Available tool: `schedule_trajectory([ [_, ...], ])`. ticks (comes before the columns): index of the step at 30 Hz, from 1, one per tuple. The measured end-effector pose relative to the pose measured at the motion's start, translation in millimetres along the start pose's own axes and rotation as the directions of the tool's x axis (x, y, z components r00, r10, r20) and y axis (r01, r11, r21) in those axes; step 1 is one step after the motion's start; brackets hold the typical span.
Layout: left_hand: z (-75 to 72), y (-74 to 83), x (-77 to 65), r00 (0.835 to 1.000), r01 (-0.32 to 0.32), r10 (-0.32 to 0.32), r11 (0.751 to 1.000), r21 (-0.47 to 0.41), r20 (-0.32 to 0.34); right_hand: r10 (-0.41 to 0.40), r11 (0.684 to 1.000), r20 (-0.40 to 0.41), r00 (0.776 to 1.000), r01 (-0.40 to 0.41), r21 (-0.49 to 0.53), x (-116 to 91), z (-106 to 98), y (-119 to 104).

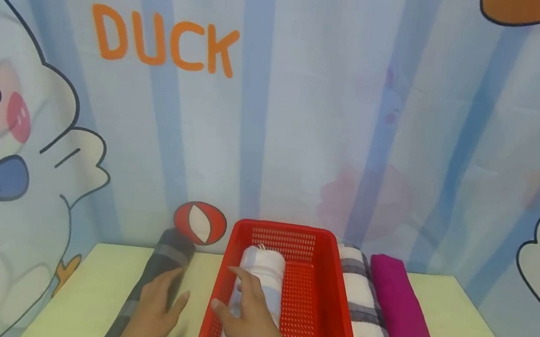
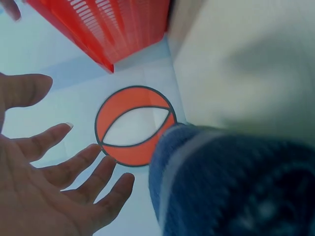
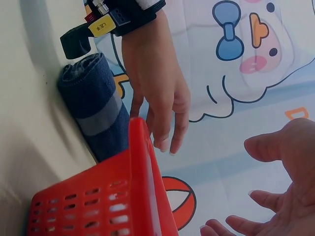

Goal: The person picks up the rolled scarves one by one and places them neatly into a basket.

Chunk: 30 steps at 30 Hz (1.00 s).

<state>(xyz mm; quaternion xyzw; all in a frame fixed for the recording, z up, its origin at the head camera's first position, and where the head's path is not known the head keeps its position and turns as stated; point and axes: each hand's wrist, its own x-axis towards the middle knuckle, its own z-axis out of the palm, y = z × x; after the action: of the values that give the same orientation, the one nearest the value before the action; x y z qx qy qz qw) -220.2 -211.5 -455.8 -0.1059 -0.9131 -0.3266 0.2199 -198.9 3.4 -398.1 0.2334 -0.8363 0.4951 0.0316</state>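
My left hand (image 1: 154, 310) hovers at a dark blue rolled cloth (image 2: 221, 182) with a grey band, fingers spread and nothing held. In the left wrist view, a gap shows between those fingers and the roll. My right hand (image 1: 249, 318) is over the left side of a red plastic basket (image 1: 287, 227), fingers parted and holding nothing. Below it, inside the basket, lies a white rolled cloth (image 1: 267, 263) with pale blue bands, partly hidden by the hand. The right wrist view shows the left hand (image 3: 160, 83) hanging between the basket wall and the dark roll.
Right of the basket lie a white and grey striped rolled cloth (image 1: 365, 320) and a magenta rolled cloth (image 1: 408, 326), side by side. All rest on a pale yellow tabletop (image 1: 76, 291). A curtain (image 1: 309, 110) with duck drawings hangs behind the table.
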Motion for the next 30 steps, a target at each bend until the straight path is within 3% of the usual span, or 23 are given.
schedule_trajectory([
  [4, -1.0, -7.4, -4.1, 1.000, 0.026, -0.026, 0.999, 0.027, 0.011, -0.030, 1.000, -0.010, 1.000, 0.030, 0.003, 0, 5, 1],
  [11, -5.2, -19.4, -7.2, 0.995, -0.069, 0.072, 0.996, 0.051, -0.070, -0.035, 0.999, -0.005, 0.999, 0.035, -0.006, 4, 13, 0],
  [20, -11.9, -33.2, -8.6, 1.000, 0.026, -0.026, 0.998, 0.065, -0.010, -0.009, 0.999, 0.019, 1.000, 0.008, 0.033, 14, 26, -9],
  [30, -13.7, -43.9, -10.4, 0.999, -0.014, 0.018, 0.995, 0.094, -0.038, 0.004, 1.000, 0.031, 1.000, -0.005, 0.017, 17, 31, -14],
])
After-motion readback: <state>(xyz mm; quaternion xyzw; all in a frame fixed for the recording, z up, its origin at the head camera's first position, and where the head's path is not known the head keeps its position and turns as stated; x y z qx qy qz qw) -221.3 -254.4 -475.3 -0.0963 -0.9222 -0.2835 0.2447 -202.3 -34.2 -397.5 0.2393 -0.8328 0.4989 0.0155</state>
